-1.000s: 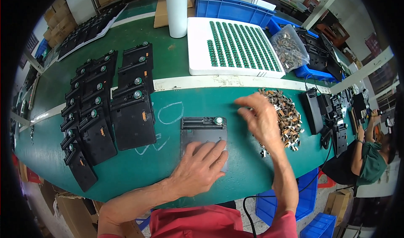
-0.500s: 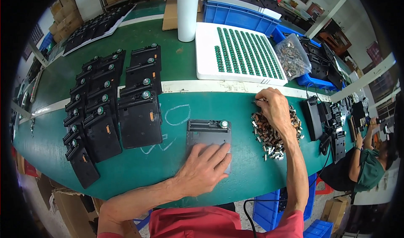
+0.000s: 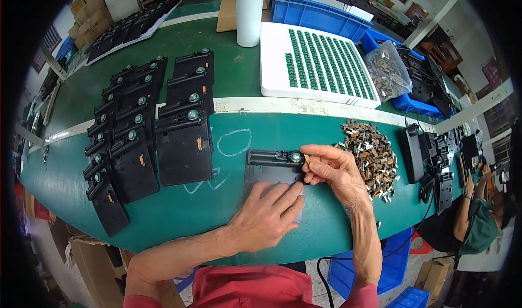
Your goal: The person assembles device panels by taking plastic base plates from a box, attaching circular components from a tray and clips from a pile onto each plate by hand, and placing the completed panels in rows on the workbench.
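Observation:
A flat black plastic panel [image 3: 261, 173] lies on the green table in front of me, with a long slot and a round silver-and-green piece [image 3: 296, 156] along its far edge. My left hand [image 3: 266, 213] rests on its near part, fingers stretched out flat. Between the thumb and index finger of my right hand [image 3: 334, 172] is a small orange-brown part [image 3: 307, 159]. That hand hovers at the panel's far right corner, beside the round piece. A heap of similar small brown and silver parts [image 3: 375, 158] lies to the right.
Similar black panels [image 3: 185, 150] overlap in rows on the left. Behind stand a white foam tray [image 3: 277, 85] with rows of small green pieces, a white bottle [image 3: 250, 19], a blue crate [image 3: 315, 17] and a bag of parts [image 3: 387, 71]. A black device [image 3: 411, 155] sits right; a co-worker [image 3: 478, 221] is beyond.
My right hand has moved from the heap left and nearer, to the panel's corner, now with a small part in its fingertips. My left hand stays on the panel. The view has shifted slightly.

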Demonstrator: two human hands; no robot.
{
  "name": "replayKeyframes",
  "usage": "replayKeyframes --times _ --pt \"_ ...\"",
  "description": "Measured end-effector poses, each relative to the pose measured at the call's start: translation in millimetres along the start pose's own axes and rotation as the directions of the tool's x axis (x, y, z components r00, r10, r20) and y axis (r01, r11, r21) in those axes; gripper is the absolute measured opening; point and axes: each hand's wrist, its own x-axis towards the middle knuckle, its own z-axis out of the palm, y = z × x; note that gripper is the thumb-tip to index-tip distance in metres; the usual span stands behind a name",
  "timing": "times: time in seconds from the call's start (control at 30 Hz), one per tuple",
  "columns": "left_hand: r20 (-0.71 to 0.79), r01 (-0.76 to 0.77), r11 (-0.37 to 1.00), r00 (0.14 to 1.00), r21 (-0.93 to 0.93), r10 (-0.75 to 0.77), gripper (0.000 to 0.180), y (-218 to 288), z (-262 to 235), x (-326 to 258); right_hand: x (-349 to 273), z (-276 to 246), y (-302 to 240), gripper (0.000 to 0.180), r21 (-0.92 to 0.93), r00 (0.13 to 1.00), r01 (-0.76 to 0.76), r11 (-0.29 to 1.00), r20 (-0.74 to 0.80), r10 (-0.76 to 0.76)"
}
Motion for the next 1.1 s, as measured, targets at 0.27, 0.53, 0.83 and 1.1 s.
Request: replayKeyframes --times 0.27,0.53,0.83,1.1 --pt "0.011 -0.024 1.0 1.0 0.013 0.024 0.055 -1.6 -0.2 -0.9 -4.3 -3.1 -0.2 0.024 0.006 0.998 -0.051 0.999 0.023 0.05" --pt "-0.005 -0.027 1.0 1.0 0.011 0.028 0.055 -2.3 -0.4 -2.2 -6.8 -2.9 2.3 0.01 -0.161 0.999 0.032 0.986 0.026 -0.028" --pt "0.004 -0.027 1.0 1.0 0.014 0.027 0.054 -2.4 -1.8 -2.1 -6.3 -2.8 10.9 0.011 -0.311 0.989 0.137 0.941 -0.012 -0.148" --pt "-0.004 0.007 1.0 1.0 -0.013 -0.007 0.055 -0.5 0.1 -1.2 -9.5 -1.7 6.6 0.017 -0.2 0.994 0.037 0.979 -0.095 -0.057"
